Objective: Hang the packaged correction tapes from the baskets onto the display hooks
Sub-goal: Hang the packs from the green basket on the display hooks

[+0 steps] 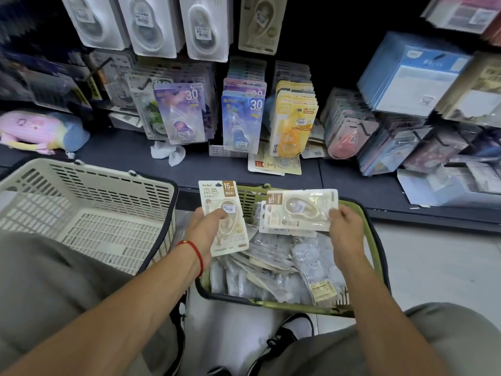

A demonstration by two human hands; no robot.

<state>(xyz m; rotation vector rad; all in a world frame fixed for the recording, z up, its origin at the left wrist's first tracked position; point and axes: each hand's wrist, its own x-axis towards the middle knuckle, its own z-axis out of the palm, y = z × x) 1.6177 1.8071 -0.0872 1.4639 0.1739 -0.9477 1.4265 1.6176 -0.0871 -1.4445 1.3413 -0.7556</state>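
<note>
Beyond both hands a dark shelf ledge (pixel 244 169) runs across, and its front edge passes just above the far rim of the green basket (pixel 370 240). Open dark space is seen above the ledge to the right of the hanging rows, between the yellow packs (pixel 294 123) and the blue-grey packs (pixel 406 77). Directly beyond the left hand, the purple pack (pixel 180 115) and the blue pack (pixel 242 120) hang at the front of their rows, with white packs (pixel 151 23) on the row above. To the left of the left hand a beige basket (pixel 89 213) is seen, its bottom bare, its near rim close to the left forearm. A crumpled white tissue (pixel 168 153) and a pastel plush toy (pixel 35 131) lie on the ledge further left.

The left hand (pixel 207 229) is clasped on an upright cream pack of correction tape (pixel 223 215), the thumb laid across its front over the price sticker and the fingers hidden behind. The right hand (pixel 343 229) is held just beside it, over the green basket, and a second cream pack (pixel 298 208), turned sideways, is pinched at its right edge between thumb and fingers. Under both hands, more wrapped packs (pixel 271 272) are heaped loosely in the green basket. A red cord bracelet (pixel 193 252) is worn on the left wrist.
</note>
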